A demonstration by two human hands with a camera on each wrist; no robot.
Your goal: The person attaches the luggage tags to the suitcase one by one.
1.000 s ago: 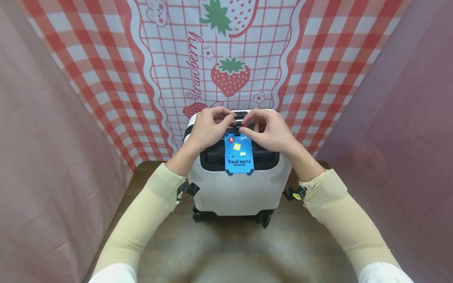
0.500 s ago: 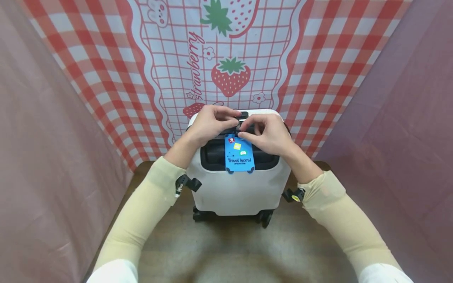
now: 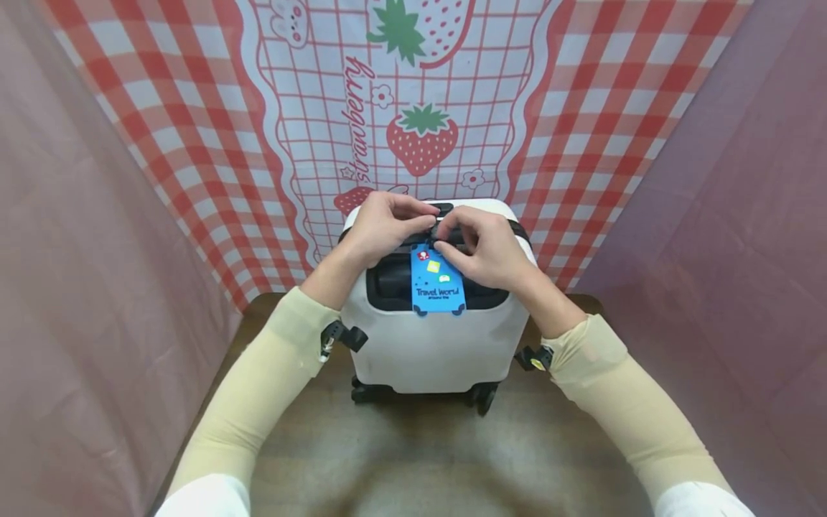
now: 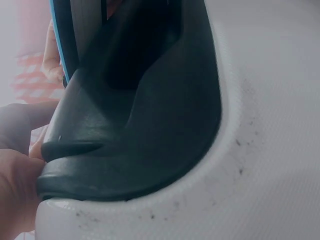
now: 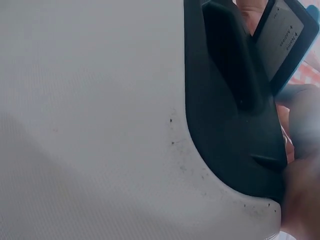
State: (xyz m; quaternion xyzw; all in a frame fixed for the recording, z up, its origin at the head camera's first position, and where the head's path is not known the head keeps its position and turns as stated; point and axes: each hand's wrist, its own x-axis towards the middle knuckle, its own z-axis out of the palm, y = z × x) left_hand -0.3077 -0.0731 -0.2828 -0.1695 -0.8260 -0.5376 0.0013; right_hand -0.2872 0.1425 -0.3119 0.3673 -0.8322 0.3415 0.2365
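A white hard-shell suitcase stands upright with a black recessed panel at its upper front. Over that panel hangs a blue luggage tag printed "Travel World". My left hand reaches over the suitcase top from the left, thumb and fingers pinching at the tag's dark strap. From the right, my right hand holds the strap between thumb and index finger, just below the left fingertips. The fingers hide most of the strap. In the right wrist view, the tag's white back shows address lines.
The suitcase stands on casters on a brown wooden surface. Behind it hangs a strawberry-patterned checked cloth. Plain pinkish drapes close off both sides.
My left fingertips have shifted slightly right, toward the right hand. The right thumb and index finger have spread a little apart at the strap. The tag has risen very slightly.
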